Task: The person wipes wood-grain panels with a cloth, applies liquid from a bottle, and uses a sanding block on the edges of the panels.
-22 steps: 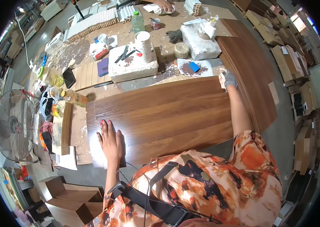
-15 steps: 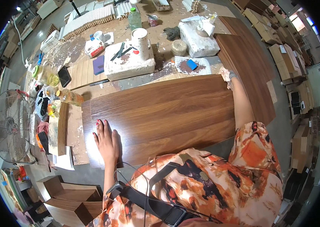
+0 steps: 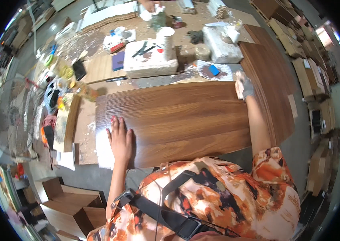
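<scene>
My left hand lies flat, fingers spread, near the left end of a brown wood-grain board. At the board's far right corner, my right hand, in a grey glove, is closed round a crumpled pale pinkish rag. The rag rests against the board's right edge. Beside it on the right lies a stack of similar brown boards. Just beyond the far edge, a blue sponge block sits on a stained white sheet.
A white wrapped block carries a white cup and dark tools. Another wrapped block stands right of it. Bottles, a phone and a fan are leftward. Another person's hand is at the far side.
Another person's hand has come in at the far side beside the green-capped bottle, with something white. My right hand has shifted slightly nearer along the board's edge. My view has turned a little.
</scene>
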`<state>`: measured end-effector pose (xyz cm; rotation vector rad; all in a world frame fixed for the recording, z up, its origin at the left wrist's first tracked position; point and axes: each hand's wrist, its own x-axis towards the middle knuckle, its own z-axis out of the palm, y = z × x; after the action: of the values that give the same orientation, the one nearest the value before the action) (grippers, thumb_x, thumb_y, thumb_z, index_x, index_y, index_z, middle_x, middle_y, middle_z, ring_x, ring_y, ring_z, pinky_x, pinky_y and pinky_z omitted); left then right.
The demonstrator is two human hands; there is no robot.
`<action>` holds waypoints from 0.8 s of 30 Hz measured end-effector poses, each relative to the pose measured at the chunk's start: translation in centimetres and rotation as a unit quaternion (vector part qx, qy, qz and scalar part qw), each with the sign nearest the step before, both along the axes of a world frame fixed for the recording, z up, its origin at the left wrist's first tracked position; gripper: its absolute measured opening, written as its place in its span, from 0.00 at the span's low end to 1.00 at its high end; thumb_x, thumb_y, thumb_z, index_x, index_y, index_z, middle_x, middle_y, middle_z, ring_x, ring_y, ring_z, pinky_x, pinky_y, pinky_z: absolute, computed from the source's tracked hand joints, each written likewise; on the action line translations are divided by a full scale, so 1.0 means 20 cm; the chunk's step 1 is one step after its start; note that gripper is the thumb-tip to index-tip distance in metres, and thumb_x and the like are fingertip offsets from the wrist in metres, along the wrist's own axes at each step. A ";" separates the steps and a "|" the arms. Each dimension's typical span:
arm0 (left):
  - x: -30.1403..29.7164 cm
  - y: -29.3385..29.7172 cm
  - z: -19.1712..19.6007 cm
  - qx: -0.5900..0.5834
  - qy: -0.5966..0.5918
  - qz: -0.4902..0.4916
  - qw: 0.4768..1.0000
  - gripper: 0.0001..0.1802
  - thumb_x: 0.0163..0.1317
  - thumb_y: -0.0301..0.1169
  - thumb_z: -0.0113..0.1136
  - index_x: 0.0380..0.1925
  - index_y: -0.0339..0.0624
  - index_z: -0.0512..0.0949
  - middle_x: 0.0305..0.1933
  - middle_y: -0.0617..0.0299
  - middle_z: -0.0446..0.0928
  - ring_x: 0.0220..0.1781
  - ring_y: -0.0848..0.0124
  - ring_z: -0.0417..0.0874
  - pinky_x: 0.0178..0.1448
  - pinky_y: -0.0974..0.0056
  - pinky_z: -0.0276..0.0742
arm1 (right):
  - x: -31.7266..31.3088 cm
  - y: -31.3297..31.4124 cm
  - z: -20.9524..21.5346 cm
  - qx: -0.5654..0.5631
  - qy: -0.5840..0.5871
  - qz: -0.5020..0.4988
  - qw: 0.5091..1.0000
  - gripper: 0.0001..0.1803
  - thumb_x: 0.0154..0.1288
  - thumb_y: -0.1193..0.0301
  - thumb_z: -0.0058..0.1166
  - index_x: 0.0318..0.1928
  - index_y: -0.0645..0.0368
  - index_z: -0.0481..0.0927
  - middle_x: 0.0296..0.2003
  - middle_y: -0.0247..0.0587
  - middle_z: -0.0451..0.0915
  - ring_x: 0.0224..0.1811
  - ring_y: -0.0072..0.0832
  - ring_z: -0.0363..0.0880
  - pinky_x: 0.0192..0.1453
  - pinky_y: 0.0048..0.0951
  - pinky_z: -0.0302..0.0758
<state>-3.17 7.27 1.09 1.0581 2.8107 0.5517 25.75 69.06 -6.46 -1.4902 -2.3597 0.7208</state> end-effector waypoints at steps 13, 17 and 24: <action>0.25 -0.14 0.06 -0.039 0.018 0.009 0.999 0.39 0.76 0.49 0.48 0.78 0.36 0.56 0.84 0.43 0.49 0.86 0.52 0.46 0.84 0.40 0.37 | -1.17 -1.44 -0.06 0.331 0.025 0.336 0.882 0.39 0.60 0.52 0.61 0.70 0.48 0.67 0.60 0.44 0.74 0.59 0.40 0.74 0.59 0.48 0.76; 0.27 -0.29 0.10 -0.060 0.010 0.030 0.998 0.40 0.77 0.52 0.46 0.78 0.36 0.55 0.83 0.47 0.51 0.86 0.53 0.48 0.83 0.37 0.38 | -1.63 -1.99 -0.24 -0.362 0.507 0.348 0.701 0.40 0.60 0.54 0.61 0.71 0.51 0.65 0.64 0.47 0.71 0.64 0.39 0.72 0.63 0.46 0.74; 0.26 -0.62 0.02 -0.103 0.019 0.148 0.983 0.37 0.79 0.46 0.42 0.78 0.31 0.52 0.84 0.38 0.43 0.87 0.47 0.39 0.83 0.36 0.32 | -1.23 -2.64 0.47 0.072 -0.023 0.664 0.744 0.34 0.79 0.50 0.39 0.76 0.54 0.66 0.79 0.52 0.56 0.85 0.45 0.44 0.86 0.48 0.38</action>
<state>2.02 -5.19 1.50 0.6236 2.9981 0.2532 1.19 16.24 2.92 0.5236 -3.1323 0.6509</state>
